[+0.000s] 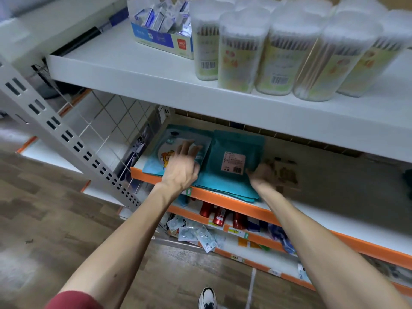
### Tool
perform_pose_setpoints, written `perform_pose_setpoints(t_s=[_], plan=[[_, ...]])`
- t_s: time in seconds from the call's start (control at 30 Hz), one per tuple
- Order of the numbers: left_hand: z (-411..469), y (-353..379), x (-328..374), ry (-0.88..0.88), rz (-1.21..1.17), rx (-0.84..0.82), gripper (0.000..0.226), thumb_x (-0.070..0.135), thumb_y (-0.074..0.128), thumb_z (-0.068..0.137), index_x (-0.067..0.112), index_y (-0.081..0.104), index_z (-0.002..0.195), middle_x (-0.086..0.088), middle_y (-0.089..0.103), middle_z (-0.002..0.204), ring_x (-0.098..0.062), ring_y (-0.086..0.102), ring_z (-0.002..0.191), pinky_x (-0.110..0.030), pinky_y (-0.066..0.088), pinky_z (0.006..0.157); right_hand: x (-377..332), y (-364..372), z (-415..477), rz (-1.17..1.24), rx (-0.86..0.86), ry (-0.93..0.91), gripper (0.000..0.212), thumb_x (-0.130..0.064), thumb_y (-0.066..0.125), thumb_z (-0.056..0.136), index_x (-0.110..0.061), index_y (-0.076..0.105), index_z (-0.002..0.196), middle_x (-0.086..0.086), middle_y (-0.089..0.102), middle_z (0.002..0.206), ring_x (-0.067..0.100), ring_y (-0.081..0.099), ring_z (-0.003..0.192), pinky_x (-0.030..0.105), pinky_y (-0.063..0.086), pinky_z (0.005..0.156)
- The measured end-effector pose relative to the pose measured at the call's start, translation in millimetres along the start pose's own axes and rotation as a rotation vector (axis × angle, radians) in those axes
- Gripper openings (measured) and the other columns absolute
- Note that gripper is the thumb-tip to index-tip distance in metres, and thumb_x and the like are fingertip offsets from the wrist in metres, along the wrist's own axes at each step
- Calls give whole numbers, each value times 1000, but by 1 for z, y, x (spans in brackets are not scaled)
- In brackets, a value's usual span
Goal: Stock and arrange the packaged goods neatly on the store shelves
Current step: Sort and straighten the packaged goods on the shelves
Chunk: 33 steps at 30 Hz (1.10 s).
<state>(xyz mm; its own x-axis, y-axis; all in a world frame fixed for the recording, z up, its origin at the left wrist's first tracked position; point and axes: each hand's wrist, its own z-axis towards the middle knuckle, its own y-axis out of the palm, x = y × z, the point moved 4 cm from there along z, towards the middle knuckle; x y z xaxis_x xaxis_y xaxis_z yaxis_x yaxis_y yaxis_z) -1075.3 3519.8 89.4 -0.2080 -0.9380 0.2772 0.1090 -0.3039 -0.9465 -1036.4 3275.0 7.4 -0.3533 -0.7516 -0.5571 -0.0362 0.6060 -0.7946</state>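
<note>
Store aisle with wood-look floor (pixel 55 208); white racking, orange front lips.

Upper shelf (pixel 133 70): stocked. Cotton-swab tubs (pixel 240 52) upright in a tight cluster; open carton (pixel 160 39) of small sachets just beside them on the left. Nothing further needed here, by the look of it.

Middle shelf (pixel 356 224): in progress. Cartoon-print pouch (pixel 160 152) flat at the left end. Teal pouch stack (pixel 229 157) touching it on the right, label side up, lower edges fanned out and overhanging the front lip. Brown packet (pixel 285 172) just beside the stack, blurred. Long bare stretch of board further right.

Left hand (pixel 182 166): fingers spread and nearly straight, laid flat across the seam between cartoon-print pouch and teal pouch stack, gripping nothing.

Right hand (pixel 259 175): at the stack's right edge, motion-blurred; grip impossible to tell.

Underneath: red cans (pixel 217 216) standing; loose blister packs (pixel 200 237) scattered at angles near the front edge.

Estimate: under halfway. Apparently outstanding: squaring the teal pouch stack, filling the bare stretch, tidying the loose blister packs.
</note>
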Motion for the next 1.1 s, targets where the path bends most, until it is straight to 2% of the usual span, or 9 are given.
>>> perform_pose_setpoints(t_s=[0.1,0.3,0.5,0.63,0.73,0.87,0.93,1.0,1.1], plan=[[-3,-3,4,-8,-14,-3,48,15,58,84,18,48,131,-11,41,138,-31,42,126,-46,51,91,7,-3,1,-12,-6,20,25,-20,60,92,0,65,107,18,68,109,35,66,98,40,57,75],[-17,-17,5,-32,-18,19,49,16,59,85,19,48,132,-12,38,143,-33,41,128,-48,48,96,5,-6,3,186,21,103,15,-8,58,86,-3,62,100,17,67,107,34,65,96,43,58,77],[-31,-21,-9,-113,27,17,44,18,55,85,7,53,127,-18,46,130,-34,45,117,-48,45,97,6,8,-9,135,-94,160,37,-36,57,95,-4,63,112,17,66,114,36,63,102,45,54,87],[-37,-19,-18,-108,6,30,47,13,56,80,8,51,127,-18,45,129,-36,46,113,-50,47,92,17,11,-7,302,-110,269,36,-35,62,92,-5,63,110,17,67,113,35,64,97,45,55,88],[-40,-15,-19,-117,12,26,45,13,57,81,8,50,126,-17,43,130,-36,46,114,-50,48,91,18,10,-7,491,-103,343,20,-25,67,88,-7,63,96,17,68,109,33,65,95,47,55,89],[-39,-10,-22,-123,35,5,43,12,57,82,6,51,125,-20,43,130,-37,45,114,-50,47,93,4,-6,-14,680,-153,375,16,-24,59,94,-9,61,95,14,68,109,31,65,93,44,55,88],[-34,-10,-24,-149,32,3,44,12,56,82,5,52,125,-21,43,129,-38,44,116,-51,46,94,-16,-39,-15,636,-91,226,15,-27,54,94,-14,61,94,12,68,104,29,66,89,41,57,81],[-29,-10,-25,-162,31,6,45,11,55,81,5,53,125,-21,42,130,-39,43,116,-52,47,93,-42,-85,-17,481,90,-7,12,-31,57,90,-21,61,85,11,69,100,29,66,89,45,57,80],[-20,-8,-20,-130,52,11,46,10,56,81,7,53,127,-21,38,139,-40,44,116,-51,47,93,-73,-133,-26,252,251,-276,22,-34,55,87,-18,61,100,13,66,109,30,61,101,38,50,87]])
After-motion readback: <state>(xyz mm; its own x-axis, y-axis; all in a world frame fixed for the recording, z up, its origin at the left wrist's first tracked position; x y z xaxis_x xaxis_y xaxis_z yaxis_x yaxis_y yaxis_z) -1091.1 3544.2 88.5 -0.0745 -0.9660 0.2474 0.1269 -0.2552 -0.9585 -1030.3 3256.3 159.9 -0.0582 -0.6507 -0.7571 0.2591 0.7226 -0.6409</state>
